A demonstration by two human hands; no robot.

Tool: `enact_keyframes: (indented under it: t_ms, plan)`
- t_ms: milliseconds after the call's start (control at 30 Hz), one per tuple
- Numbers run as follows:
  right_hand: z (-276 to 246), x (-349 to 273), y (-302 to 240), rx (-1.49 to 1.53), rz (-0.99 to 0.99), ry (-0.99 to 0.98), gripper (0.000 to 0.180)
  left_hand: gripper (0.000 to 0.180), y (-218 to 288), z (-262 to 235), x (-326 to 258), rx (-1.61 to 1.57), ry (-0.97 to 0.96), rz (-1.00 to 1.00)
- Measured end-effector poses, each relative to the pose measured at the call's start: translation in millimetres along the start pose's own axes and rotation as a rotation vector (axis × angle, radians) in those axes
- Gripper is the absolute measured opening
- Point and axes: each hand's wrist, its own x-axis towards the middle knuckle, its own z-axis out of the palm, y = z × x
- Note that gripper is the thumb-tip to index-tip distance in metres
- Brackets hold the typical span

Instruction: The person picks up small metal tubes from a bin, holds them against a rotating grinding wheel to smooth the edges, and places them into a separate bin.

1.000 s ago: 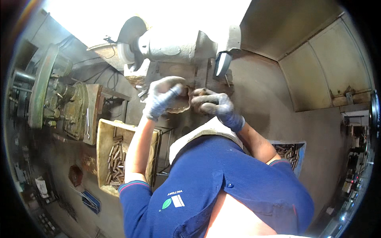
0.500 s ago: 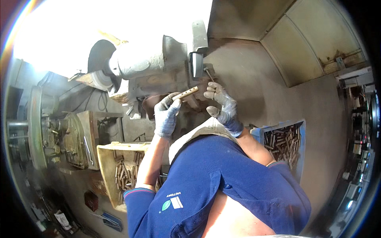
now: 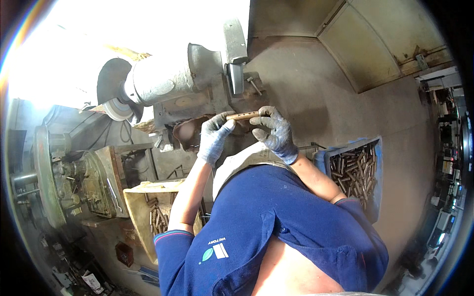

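A short brown metal rod (image 3: 242,116) with a row of small holes along its side lies nearly level between my hands. My left hand (image 3: 216,133), in a grey-blue work glove with dark fingertips, pinches its left end. The gloved fingers of my right hand (image 3: 277,132) close around the right end and hide its tip, while the thumb stands apart below. Beyond my hands is a bench grinder (image 3: 160,81), a pale motor housing with a grinding wheel (image 3: 117,109) at its left and a guarded end at its right.
A cream bin (image 3: 140,217) of similar rods stands by my left arm, a blue bin (image 3: 379,172) of them by my right. A small hammer-like tool (image 3: 255,86) rests behind the rod. Green machinery (image 3: 47,172) is at left; a panelled metal cabinet (image 3: 380,44) stands far right.
The rod has turned from a slant to nearly level. My right hand, previously apart from it, has come to its right end. The view has shifted slightly.
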Motion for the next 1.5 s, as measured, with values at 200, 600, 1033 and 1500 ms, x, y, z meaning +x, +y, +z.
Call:
enact_keyframes:
  t_ms: [200,600,1033,1500]
  plan:
    - [13,4,14,0.131,0.106,0.070,0.022,0.024,-14,5,13,0.137,0.270,0.136]
    - [21,2,56,0.261,0.306,0.122,0.025,0.015,-49,-15,52,-0.054,0.189,0.030]
    - [9,15,83,0.057,0.388,0.156,0.024,0.008,-68,21,86,-0.339,0.293,0.071]
    - [46,23,88,0.231,0.510,0.106,0.020,0.006,-75,-25,93,-0.271,0.418,0.062]
